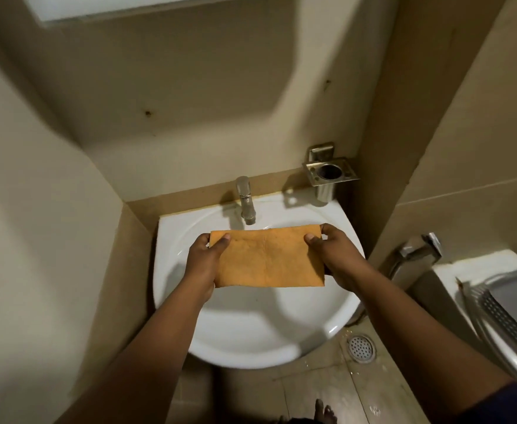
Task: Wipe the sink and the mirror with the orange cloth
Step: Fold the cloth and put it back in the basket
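An orange cloth (268,258), folded into a flat rectangle, is stretched above the white sink (251,328). My left hand (203,260) pinches its left edge with the thumb on top. My right hand (332,252) pinches its right edge the same way. A metal tap (246,198) stands at the back of the basin, just beyond the cloth. The lower edge of the mirror (104,9) shows at the top left of the view.
A metal tumbler holder (327,175) is fixed to the wall right of the tap. A toilet cistern (477,270) and a steel seat cover (514,316) crowd the right. A floor drain (361,348) lies under the basin's right side. Beige walls close in on both sides.
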`<state>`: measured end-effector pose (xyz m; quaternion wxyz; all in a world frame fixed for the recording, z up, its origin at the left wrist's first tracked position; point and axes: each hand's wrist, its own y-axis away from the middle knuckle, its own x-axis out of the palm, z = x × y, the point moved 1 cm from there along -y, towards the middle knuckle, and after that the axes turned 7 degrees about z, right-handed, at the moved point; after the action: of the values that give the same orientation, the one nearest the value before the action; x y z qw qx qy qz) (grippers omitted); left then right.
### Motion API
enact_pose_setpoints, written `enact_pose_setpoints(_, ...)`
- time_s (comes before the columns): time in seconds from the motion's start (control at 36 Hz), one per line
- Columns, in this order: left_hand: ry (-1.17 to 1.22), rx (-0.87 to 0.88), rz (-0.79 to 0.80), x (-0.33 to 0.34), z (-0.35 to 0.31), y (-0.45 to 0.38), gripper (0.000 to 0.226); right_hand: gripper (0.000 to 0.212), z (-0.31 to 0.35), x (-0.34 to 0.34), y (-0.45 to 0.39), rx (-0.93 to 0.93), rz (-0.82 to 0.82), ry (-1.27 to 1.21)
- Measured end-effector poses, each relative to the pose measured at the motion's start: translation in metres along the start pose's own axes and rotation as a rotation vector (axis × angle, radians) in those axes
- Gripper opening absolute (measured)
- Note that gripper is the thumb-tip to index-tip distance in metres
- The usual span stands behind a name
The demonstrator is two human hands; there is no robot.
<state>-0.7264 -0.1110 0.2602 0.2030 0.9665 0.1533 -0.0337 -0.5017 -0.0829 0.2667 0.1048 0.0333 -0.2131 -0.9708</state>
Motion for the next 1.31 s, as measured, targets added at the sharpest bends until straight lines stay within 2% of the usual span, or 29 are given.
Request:
enact_pose_setpoints(0.11, -0.063, 0.001, 0.052, 0.017, 0.003, -0.002, 0.028, 0.031, -0.014, -0.013, 0.013, 0.043, -0.070, -0.053)
enact_pose_setpoints(0.19, -0.094, -0.006, 0.106, 0.035, 0.006, -0.003, 0.028, 0.026, -0.024, -0.027, 0.026, 0.070, -0.077, -0.157)
enact_pose_setpoints(0.33, -0.142, -0.020, 0.247, 0.078, 0.009, 0.003, 0.024, 0.049, -0.045, -0.064, 0.054, 0.084, -0.103, -0.140)
enact_pose_setpoints(0.5, -0.285, 0.042, 0.382, 0.144, 0.012, 0.014, 0.028, 0.054, -0.071, -0.115, 0.087, 0.098, -0.271, -0.212)
enact_pose_setpoints(0.64, -0.401, 0.124, 0.523, 0.218, 0.008, 0.031, 0.041, 0.041, -0.094, -0.169, 0.121, 0.084, -0.433, -0.314)
enact_pose_setpoints(0.75, -0.438, 0.182, 0.640, 0.286, 0.010, 0.054, 0.025, 0.031, -0.115, -0.218, 0.147, 0.086, -0.542, -0.356)
enact_pose_setpoints(0.97, -0.485, 0.205, 0.768, 0.431, 0.022, 0.095, 0.018, 0.021, -0.158, -0.333, 0.184, 0.137, -0.689, -0.435)
enact_pose_setpoints(1.06, -0.522, 0.164, 0.800, 0.485, 0.029, 0.106, 0.019, 0.019, -0.173, -0.380, 0.193, 0.148, -0.718, -0.452)
enact_pose_setpoints(1.19, -0.579, 0.079, 0.842, 0.560, 0.051, 0.103, 0.054, 0.025, -0.199, -0.441, 0.196, 0.204, -0.781, -0.482)
enact_pose_setpoints(1.31, -0.639, 0.045, 0.896, 0.609, 0.069, 0.099, 0.042, 0.026, -0.225, -0.479, 0.183, 0.260, -0.836, -0.507)
